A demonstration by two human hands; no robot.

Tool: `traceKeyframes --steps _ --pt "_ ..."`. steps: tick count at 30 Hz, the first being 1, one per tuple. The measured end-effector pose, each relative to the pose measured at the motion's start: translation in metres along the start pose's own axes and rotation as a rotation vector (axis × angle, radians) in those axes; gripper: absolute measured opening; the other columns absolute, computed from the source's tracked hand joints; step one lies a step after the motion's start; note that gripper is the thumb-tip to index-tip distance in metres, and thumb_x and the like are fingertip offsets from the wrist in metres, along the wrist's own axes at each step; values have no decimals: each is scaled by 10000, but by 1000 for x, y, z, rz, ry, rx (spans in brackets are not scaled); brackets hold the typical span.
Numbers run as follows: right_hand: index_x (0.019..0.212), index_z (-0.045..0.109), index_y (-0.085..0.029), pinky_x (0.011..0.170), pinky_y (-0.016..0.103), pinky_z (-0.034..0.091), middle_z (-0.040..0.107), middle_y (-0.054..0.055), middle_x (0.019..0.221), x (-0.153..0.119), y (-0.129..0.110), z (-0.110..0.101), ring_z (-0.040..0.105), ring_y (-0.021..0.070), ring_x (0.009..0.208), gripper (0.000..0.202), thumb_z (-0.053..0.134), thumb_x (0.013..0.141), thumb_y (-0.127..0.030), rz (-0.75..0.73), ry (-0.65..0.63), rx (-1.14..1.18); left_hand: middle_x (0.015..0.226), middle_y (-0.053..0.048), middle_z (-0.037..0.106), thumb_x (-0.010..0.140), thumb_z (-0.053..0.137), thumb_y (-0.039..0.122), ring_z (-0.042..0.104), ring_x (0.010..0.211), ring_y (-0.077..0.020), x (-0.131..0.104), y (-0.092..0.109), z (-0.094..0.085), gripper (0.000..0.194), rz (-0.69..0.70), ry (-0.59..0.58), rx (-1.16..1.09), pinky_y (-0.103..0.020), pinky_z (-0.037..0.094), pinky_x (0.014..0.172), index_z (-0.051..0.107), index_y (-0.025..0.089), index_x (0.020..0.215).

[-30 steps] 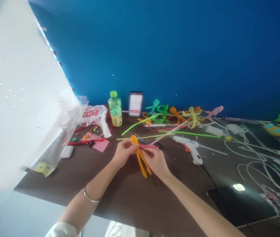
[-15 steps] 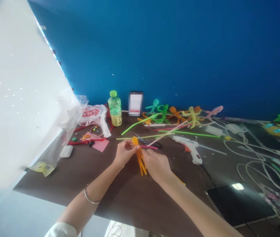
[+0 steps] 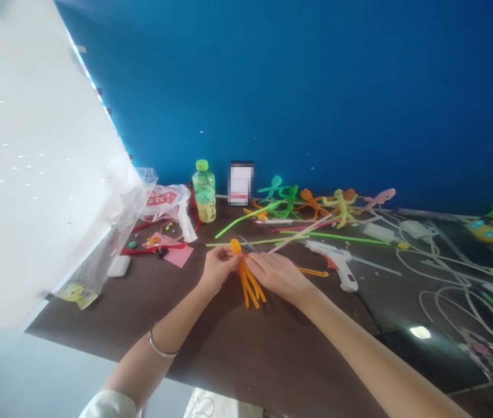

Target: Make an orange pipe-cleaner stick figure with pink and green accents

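An orange pipe-cleaner figure has a rounded top and several loose strands hanging downward. My left hand pinches it just below the rounded top. Against its right side, my right hand has its fingers closed at the same neck area, where a bit of red shows between the hands. Most of the red piece is hidden by my right hand. Scissors lie behind the hands, partly covered. An orange strip lies on the table just beyond my right hand.
A white glue gun lies right of the hands, its cord trailing toward a dark tablet. Behind stand a green-capped bottle, a phone and several pipe-cleaner figures. White cables spread at right.
My right hand has turned flatter and shifted slightly right and up. The red strip's end no longer shows, the orange strands are more spread, and the orange strip on the table is more exposed.
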State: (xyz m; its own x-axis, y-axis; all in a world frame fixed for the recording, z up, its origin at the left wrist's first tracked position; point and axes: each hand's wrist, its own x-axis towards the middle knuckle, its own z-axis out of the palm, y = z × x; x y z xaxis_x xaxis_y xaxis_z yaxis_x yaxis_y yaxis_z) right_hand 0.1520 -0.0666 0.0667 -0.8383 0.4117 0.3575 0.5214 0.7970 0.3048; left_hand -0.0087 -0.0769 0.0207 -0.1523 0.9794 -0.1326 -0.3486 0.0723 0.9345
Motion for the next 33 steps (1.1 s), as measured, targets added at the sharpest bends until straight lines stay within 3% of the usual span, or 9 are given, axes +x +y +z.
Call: traceKeyframes --steps 4,13,16,20,23,26,29,31,33 --pt "846 582 -150 569 249 344 610 53 728 4 6 2 553 141 646 208 376 872 -136 110 -35 220 630 -17 603 523 762 313 567 563 -101 0 1 -1 333 1 -36 10 -203 482 512 607 108 733" --pt "754 590 -182 633 254 402 643 17 746 18 19 -6 572 137 680 171 480 801 -304 660 -137 1010 709 -33 636 522 769 291 584 604 -110 0 4 -4 361 -24 -172 -30 -201 476 514 637 113 807" --pt "728 585 -152 533 229 388 624 30 693 18 20 -4 538 107 575 214 564 727 -365 842 -190 1446 707 -39 646 522 773 276 592 601 -115 -1 5 -4 347 -62 -206 -74 -203 474 515 638 114 797" --pt "691 567 -146 386 181 231 562 -12 605 13 11 4 379 32 408 249 655 627 -370 1003 -233 1862 707 -39 658 540 766 270 612 616 -126 -3 7 -2 314 -126 -273 -120 -218 481 549 636 122 785" --pt "698 577 -158 368 174 190 555 -25 589 10 -4 10 372 33 401 236 657 618 -364 1104 -77 1832 675 -19 650 539 767 273 609 600 -114 -2 6 -1 285 -124 -234 -181 -236 489 595 625 129 740" --pt "686 609 -156 385 200 282 544 -24 521 8 -19 13 419 72 410 216 607 668 -372 1154 21 1583 642 -9 641 525 776 261 594 568 -97 -1 6 -1 291 -99 -168 -201 -229 484 591 620 124 728" --pt "718 651 -163 535 261 436 623 16 605 7 -26 10 573 157 580 197 531 734 -319 1032 46 1369 652 -17 641 533 771 266 593 575 -97 -1 6 -1 301 -64 -112 -182 -219 481 572 614 116 742" --pt "756 663 -175 621 274 462 661 29 693 6 -25 5 611 180 675 191 495 761 -265 930 31 1228 659 -22 639 538 766 275 596 588 -106 -1 6 -1 304 -41 -75 -154 -220 485 566 604 115 739" --pt "780 661 -185 619 263 458 668 23 705 4 -24 -1 610 170 648 183 481 771 -219 845 -8 1017 661 -18 633 529 768 281 595 591 -108 -1 4 -1 317 -24 -34 -126 -220 487 560 593 117 736"
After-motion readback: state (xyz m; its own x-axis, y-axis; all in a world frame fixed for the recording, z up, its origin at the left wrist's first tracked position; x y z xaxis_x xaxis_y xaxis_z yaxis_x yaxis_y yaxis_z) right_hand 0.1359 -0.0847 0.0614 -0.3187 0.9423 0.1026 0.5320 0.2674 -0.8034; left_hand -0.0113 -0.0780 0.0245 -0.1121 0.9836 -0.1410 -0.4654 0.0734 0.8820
